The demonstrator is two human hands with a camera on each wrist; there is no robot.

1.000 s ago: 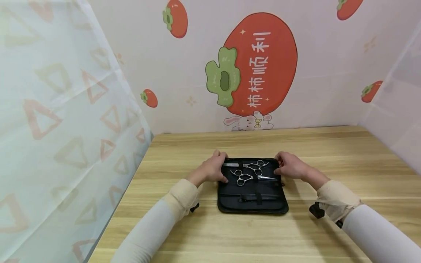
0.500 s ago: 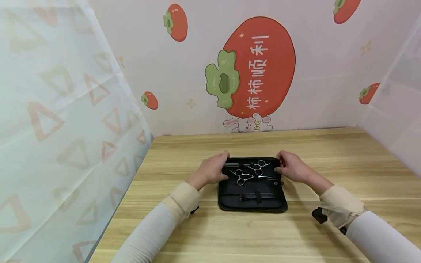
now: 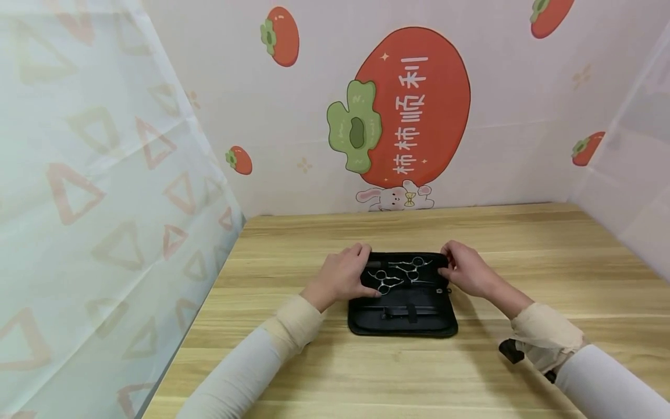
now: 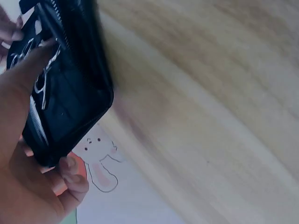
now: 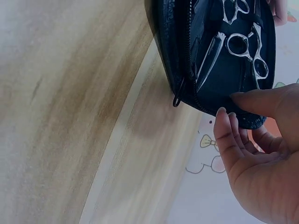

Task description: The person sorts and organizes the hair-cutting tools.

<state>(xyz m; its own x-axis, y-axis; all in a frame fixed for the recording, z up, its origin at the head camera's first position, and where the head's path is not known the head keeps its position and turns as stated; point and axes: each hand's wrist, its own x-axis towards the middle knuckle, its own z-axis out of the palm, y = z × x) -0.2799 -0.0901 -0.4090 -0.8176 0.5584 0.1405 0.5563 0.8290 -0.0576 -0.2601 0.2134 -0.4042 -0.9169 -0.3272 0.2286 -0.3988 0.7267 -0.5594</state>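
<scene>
A black zip case (image 3: 366, 325) lies unfolded on the table, its far half tilted up toward me. My left hand (image 3: 341, 276) grips the far half's left edge, thumb reaching across the inside over the lower scissors (image 3: 386, 284). At the top right corner, my right hand (image 3: 471, 273) pinches the edge between thumb and fingers. Above the lower pair sit thinning scissors (image 3: 413, 269); their toothed blade (image 4: 39, 122) shows in the left wrist view. A zipper pull (image 5: 178, 95) hangs at the fold in the right wrist view. A slim dark tool (image 3: 398, 315) lies strapped in the near half.
The wood-grain table (image 3: 398, 378) stretches around the case. Behind it stands a wall covering (image 3: 303, 192) printed with persimmons and a rabbit. A patterned cloth (image 3: 120, 233) hangs along the left side. A small black device (image 3: 511, 351) sits at the right wrist.
The far half has tilted up further. My left hand has shifted right, its thumb reaching farther across the inside, while my right hand keeps its hold at the corner.
</scene>
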